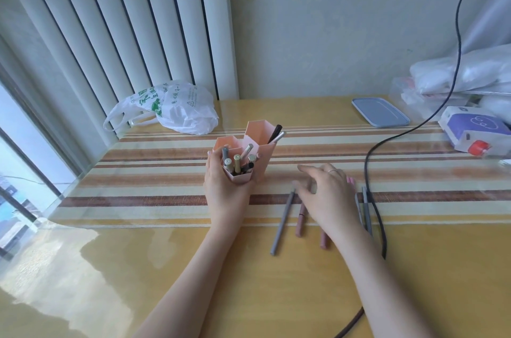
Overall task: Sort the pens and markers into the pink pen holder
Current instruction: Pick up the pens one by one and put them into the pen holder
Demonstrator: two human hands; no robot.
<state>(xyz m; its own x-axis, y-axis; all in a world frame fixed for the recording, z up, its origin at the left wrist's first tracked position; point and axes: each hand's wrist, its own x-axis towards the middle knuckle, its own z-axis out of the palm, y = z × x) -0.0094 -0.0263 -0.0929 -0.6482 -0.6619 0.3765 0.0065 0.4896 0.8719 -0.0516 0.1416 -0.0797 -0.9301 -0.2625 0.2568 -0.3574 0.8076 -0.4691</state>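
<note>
Mid-sort: left hand (221,188) was wrapped round the holder (243,155) on the tabletop (166,268), already w/ several pens. Right hand (326,196), fingers spread & empty, hovered over loose pens (282,222). Next prob: pinch one, drop it in.

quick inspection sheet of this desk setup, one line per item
surface: glossy yellow table with a striped mat.
job's things: pink pen holder already has several pens; grey pen, pink pens and two thin grey pens lie loose.
clutter: plastic bag, grey lid, tissue pack, wrapped bundles.
grippers: left hand wraps the holder's front; right hand is open above the loose pens.
cables: black cable runs beside the pens.
surroundings: wall, vertical blinds, window at left.
</note>
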